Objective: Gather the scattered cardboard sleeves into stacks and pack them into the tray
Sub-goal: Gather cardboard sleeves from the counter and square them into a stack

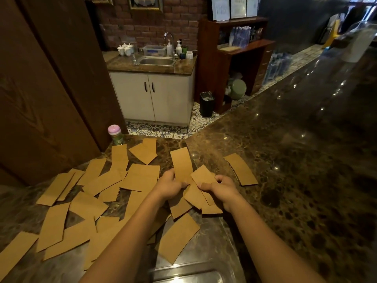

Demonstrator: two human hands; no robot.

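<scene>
Fanning out between the two hands, a small bunch of cardboard sleeves [193, 198] hangs just above the middle of the counter. From my feed, the left hand [171, 185] curls its fingers round the near end of a long sleeve [181, 163] that points away from the camera. The right hand [223, 190] pinches a shorter sleeve [202, 174], thumb on top, and the two hands are almost touching. Both forearms reach forward from the bottom edge and converge on the bunch, wrists bent slightly down.

Just right of the right hand I see a neat stack [241, 169] lying flat, apart from the fingers. Loose sleeves [85, 201] lie scattered and overlapping across the left side, and a single sleeve [177, 237] rests between the forearms. Below that, at the bottom edge, I make out the shiny rim of the metal tray [183, 271]; its inside is mostly cut off from me. The dark marble counter [295, 180] runs off to the right. A jar with a pink lid [115, 134] stands beyond the scattered pile, at the counter's far left corner.
</scene>
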